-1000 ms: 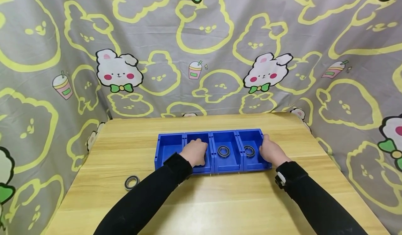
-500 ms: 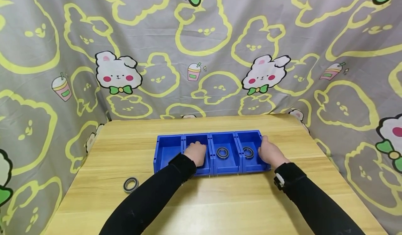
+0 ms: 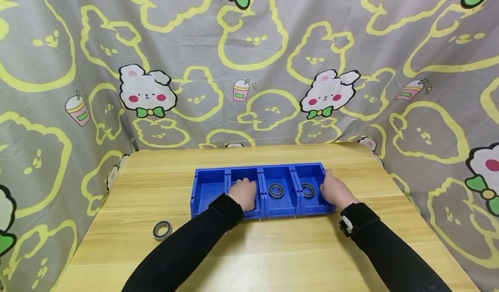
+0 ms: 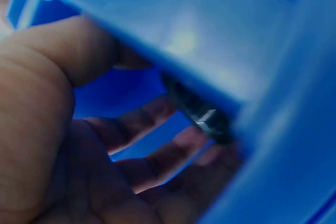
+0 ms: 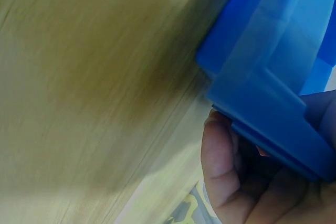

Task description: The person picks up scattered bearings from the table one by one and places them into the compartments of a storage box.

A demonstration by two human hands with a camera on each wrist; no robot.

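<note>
In the head view my left hand is down inside the second compartment from the left of a blue storage bin row. The left wrist view shows its curled fingers holding a dark ring bearing, partly hidden behind the bin's front wall. My right hand grips the outer right wall of the rightmost blue bin, fingers outside it. One bearing lies flat in the third compartment. Another bearing is in the rightmost one, near its left wall.
A loose bearing lies on the wooden table at the left, close to my left sleeve. The leftmost compartment is partly covered by the left forearm. A printed grey curtain surrounds the table at the back and sides.
My left hand has shifted slightly toward me within the second compartment. The right hand keeps its grip on the bin wall. The head view has tilted a little.
</note>
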